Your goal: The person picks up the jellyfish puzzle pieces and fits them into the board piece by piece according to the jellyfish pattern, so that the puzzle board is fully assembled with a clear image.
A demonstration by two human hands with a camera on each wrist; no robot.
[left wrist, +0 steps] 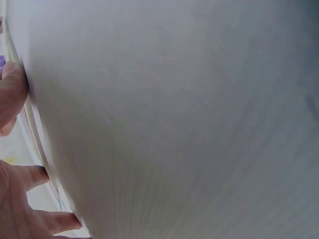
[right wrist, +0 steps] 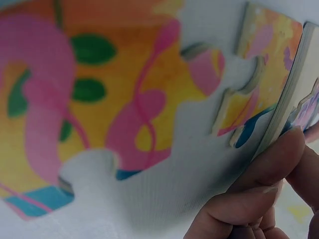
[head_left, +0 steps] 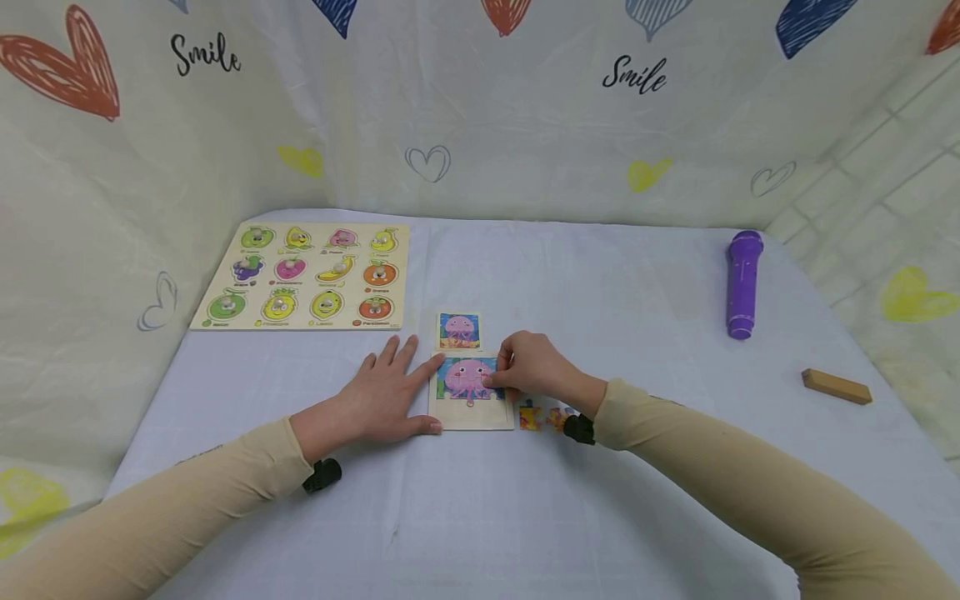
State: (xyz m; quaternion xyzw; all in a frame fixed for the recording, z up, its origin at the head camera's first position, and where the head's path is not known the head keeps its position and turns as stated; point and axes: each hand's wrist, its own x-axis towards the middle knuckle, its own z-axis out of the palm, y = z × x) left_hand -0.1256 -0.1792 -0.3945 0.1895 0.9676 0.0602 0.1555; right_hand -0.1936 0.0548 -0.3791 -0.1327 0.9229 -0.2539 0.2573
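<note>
A small wooden jigsaw board (head_left: 472, 415) lies on the table with a pink octopus picture (head_left: 467, 377) across its upper part; its lower strip is bare wood. My left hand (head_left: 382, 396) spreads its fingers on the table, index fingertip and thumb touching the board's left edge. At the board's right side, my right hand (head_left: 538, 367) has curled fingers and pinches a puzzle piece at the picture's right edge; the fingers mostly hide that piece. Loose orange and pink puzzle pieces (head_left: 530, 415) lie right of the board, partly behind the wrist, and look large in the right wrist view (right wrist: 144, 89).
Above the board sits a small octopus picture card (head_left: 459, 331). A wooden fruit puzzle (head_left: 307, 277) lies at the back left. On the right are a purple flashlight-shaped object (head_left: 744, 283) and a wooden block (head_left: 837, 387). A printed curtain hangs behind the white table.
</note>
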